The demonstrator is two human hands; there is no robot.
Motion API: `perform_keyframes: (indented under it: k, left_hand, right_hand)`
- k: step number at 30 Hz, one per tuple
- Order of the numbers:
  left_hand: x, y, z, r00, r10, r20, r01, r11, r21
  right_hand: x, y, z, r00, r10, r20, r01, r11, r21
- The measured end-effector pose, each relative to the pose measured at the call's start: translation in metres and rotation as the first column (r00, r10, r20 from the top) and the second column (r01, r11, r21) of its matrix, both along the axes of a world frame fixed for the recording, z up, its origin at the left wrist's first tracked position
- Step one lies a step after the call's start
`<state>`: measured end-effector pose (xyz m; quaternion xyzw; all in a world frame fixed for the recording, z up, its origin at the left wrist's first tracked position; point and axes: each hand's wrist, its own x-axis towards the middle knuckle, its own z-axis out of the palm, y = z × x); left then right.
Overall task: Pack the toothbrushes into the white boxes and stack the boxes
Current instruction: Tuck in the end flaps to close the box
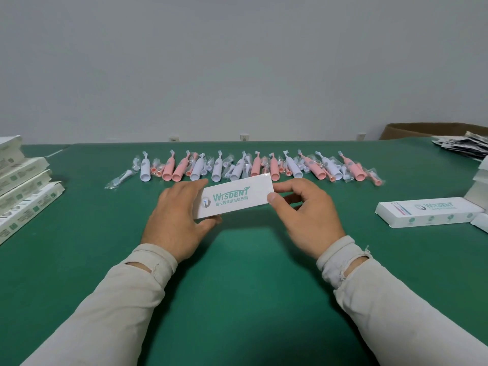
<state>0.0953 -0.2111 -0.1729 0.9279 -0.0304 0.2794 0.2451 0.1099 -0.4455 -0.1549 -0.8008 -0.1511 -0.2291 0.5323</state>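
A flat white box (233,197) printed with the green word WISDENT is held between both hands above the green table (237,273), in the middle of the view and just in front of the row of toothbrushes (245,167). The left hand (179,220) takes the box's left end: its fingers lie along the far side and top of that end, and its thumb curls under the near lower corner, so the end is gripped. The right hand (303,210) pinches the right end, the thumb pressed on the near face at the corner and the curled fingers behind it. The box is tilted, its right end higher and farther from the person than its left, and its printed face is turned toward the camera. It casts a shadow on the table beneath it and does not appear to rest on the surface. The toothbrushes, pink and white, lie side by side across the table beyond the box, mixed with spare brush heads in clear wrappers. To the right, well apart from the hands, another white box (427,212) lies flat on the table. At the left edge stands a leaning stack of boxes (23,186). Both forearms are in pale sleeves (111,307).
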Motion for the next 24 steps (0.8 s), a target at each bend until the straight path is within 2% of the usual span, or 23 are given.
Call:
perform_keyframes:
  k: [4,5,6,8,10,12,14,19,22,24]
  left_hand:
    - [0.000,0.000,0.000,0.997,-0.078,0.008,0.077,0.996,0.049]
    - [0.000,-0.002,0.000,0.996,-0.093,0.013,0.093,0.995,0.045]
    - [-0.001,-0.004,0.001,0.994,-0.113,0.008,0.113,0.993,0.012]
    - [-0.003,-0.011,0.001,0.984,-0.176,-0.025,0.171,0.975,-0.141]
    - [-0.005,-0.017,0.001,0.970,-0.240,-0.046,0.214,0.925,-0.315]
    - [-0.007,-0.023,0.001,0.963,-0.268,-0.032,0.229,0.875,-0.426]
    - [-0.010,-0.029,0.003,0.955,-0.298,-0.011,0.252,0.826,-0.505]
    - [-0.017,-0.041,0.005,0.894,-0.447,0.037,0.355,0.656,-0.666]
    - [-0.020,-0.043,0.005,0.865,-0.486,0.126,0.417,0.555,-0.720]
    - [-0.022,-0.043,0.004,0.875,-0.471,0.112,0.402,0.579,-0.709]
  right_hand:
    - [0.005,-0.008,0.003,0.990,-0.058,-0.129,0.067,0.996,0.063]
    - [0.005,-0.011,0.005,0.984,-0.094,-0.149,0.096,0.995,0.008]
    - [0.004,-0.014,0.006,0.978,-0.162,-0.130,0.144,0.980,-0.137]
    - [-0.002,-0.014,0.009,0.962,-0.268,0.051,0.260,0.844,-0.469]
    - [-0.012,-0.008,0.015,0.965,-0.124,0.230,0.239,0.774,-0.587]
    - [-0.022,0.002,0.016,0.977,0.103,0.186,0.064,0.692,-0.719]
    - [-0.029,0.011,0.014,0.977,0.181,0.117,-0.012,0.585,-0.811]
    - [-0.036,0.010,0.019,0.919,0.139,0.369,0.274,0.449,-0.850]
    - [-0.038,-0.013,0.028,0.873,0.035,0.487,0.401,0.517,-0.756]
    - [-0.038,-0.039,0.035,0.838,-0.088,0.539,0.496,0.535,-0.684]
